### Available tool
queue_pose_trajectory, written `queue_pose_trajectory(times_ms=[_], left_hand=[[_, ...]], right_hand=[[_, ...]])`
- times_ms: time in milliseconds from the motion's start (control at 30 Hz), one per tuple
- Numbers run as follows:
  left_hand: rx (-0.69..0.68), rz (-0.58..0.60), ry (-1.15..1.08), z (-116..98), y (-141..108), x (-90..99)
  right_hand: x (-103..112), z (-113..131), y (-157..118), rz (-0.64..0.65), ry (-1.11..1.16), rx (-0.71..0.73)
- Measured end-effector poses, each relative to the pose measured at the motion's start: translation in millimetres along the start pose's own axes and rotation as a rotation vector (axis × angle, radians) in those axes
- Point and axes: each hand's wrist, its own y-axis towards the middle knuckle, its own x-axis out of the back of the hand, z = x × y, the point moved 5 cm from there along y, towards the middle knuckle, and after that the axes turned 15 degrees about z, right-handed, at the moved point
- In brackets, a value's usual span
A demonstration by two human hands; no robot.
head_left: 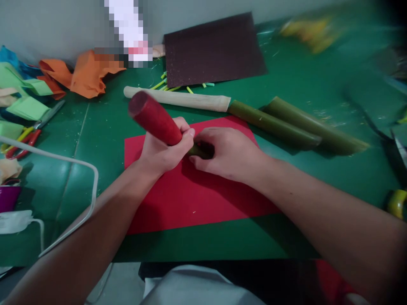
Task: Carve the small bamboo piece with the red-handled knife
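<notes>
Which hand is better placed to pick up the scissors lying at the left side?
Left. The left hand is nearer to the scissors, though it grips the red roll. The right hand lies farther away.

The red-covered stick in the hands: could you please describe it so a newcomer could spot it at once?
On the green table, find the red sheet. Above it, the left hand grips the red-covered stick, with the right hand on its green end. The neighbouring sticks lie bare, green and pale.
</notes>
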Motion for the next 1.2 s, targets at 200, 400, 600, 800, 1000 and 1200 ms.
queue_pose_trajectory(times_ms=[200, 400, 600, 800, 1000, 1200], left_hand=[[-0.028, 0.039, 0.001, -0.4, 1.7, -0.5], [-0.033, -0.006, 0.02, 1.1, -1.7, 1.1], [-0.06, -0.002, 0.031, 1.9, -3.5, 0.2], [-0.057, 0.015, 0.022, 1.2, -2.2, 0.3], [-0.013, 0.04, 0.014, 0.2, -1.5, 0.4], [0.009, 0.021, -0.057, 4.7, -1.9, 0.2]], right_hand=[[0.2, -0.8, -0.1, 0.0, -0.004, -0.01], [0.6, -1.7, 0.5, 0.003, -0.003, 0.002], [0.1, -2.4, -0.2, 0.011, 0.01, 0.013], [-0.7, -3.7, 0.8, 0.006, 0.014, 0.026], [-0.3, -3.2, 0.7, 0.008, 0.012, 0.012], [-0.5, -3.5, 1.5, 0.005, -0.011, -0.007]])
